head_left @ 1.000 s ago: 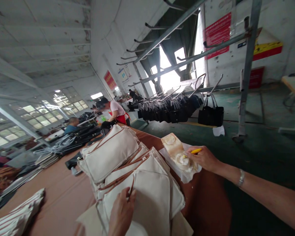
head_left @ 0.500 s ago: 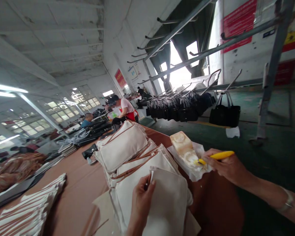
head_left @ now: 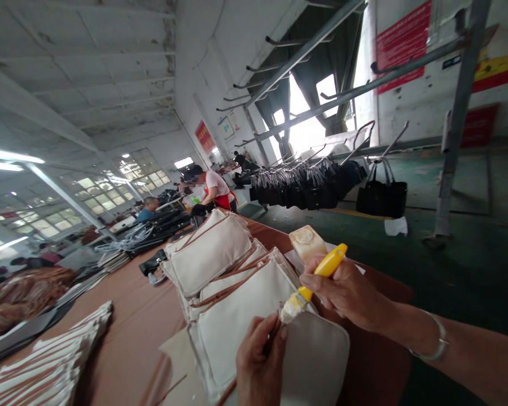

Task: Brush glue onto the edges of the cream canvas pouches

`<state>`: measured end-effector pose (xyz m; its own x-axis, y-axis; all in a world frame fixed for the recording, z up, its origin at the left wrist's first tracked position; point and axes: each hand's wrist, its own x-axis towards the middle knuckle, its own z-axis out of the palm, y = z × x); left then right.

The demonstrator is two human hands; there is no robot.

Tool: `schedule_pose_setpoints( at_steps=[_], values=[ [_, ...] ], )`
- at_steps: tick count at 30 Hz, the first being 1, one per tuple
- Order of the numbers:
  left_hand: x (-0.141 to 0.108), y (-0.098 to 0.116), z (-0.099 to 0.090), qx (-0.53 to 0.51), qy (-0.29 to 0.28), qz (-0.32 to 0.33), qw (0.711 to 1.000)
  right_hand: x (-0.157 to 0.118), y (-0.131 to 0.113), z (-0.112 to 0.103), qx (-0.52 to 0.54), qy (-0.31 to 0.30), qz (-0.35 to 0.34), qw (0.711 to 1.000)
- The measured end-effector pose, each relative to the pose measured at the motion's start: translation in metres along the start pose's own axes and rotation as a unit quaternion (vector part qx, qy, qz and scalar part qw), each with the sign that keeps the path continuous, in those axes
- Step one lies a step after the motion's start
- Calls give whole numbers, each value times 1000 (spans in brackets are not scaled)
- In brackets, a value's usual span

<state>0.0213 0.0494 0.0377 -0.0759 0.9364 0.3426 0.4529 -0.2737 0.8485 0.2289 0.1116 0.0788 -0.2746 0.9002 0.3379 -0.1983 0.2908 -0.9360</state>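
Note:
My right hand (head_left: 347,287) is closed around the yellow handle of a brush (head_left: 328,264). White paste coats the brush's bristles, which touch or nearly touch the top corner of a white bag piece (head_left: 317,349). At that corner, the fingers of my left hand (head_left: 262,352) pinch the bag piece's edge. Below it lies a stack of white bags (head_left: 237,316) with brown strips. Behind my right hand stands a cut-open plastic container (head_left: 307,241), its lower part hidden by the hand.
Another pile of white bags (head_left: 211,254) leans farther back on the brown table (head_left: 139,321). White pieces with brown edges (head_left: 55,361) lie fanned at left. A metal rack (head_left: 449,163) holding black bags (head_left: 313,189) stands at right. A co-worker (head_left: 215,189) bends over beyond the table.
My right hand has brought the brush from the paste container leftward to the bag piece's corner. My left hand has shifted slightly right and down with the bag piece, tilting it.

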Motion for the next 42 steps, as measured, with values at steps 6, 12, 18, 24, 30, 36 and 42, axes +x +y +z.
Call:
schedule_pose_setpoints(
  at_steps=[6, 12, 18, 24, 30, 36, 42],
  values=[
    [-5, -7, 1, 32, -15, 32, 999, 0, -5, -4, 10, 53, -13, 998],
    [-9, -16, 3, 83, -7, 88, 993, -6, -1, -3, -32, 30, -10, 999],
    [-18, -11, -5, 188, 21, 230, 955, -7, 2, -20, 5, 73, -14, 997],
    [-24, 0, -16, 383, -2, 379, 842, -14, -15, -15, 26, 20, -24, 999],
    [-24, 5, -28, 453, -42, 428, 781, -25, -30, -16, -85, -128, -12, 988],
    [-26, -1, -27, 463, -49, 419, 780, -32, -36, -21, -123, -87, -39, 988],
    [-23, -4, -36, 439, -84, 362, 818, -37, -20, -14, -132, -150, -8, 980]
  ],
)
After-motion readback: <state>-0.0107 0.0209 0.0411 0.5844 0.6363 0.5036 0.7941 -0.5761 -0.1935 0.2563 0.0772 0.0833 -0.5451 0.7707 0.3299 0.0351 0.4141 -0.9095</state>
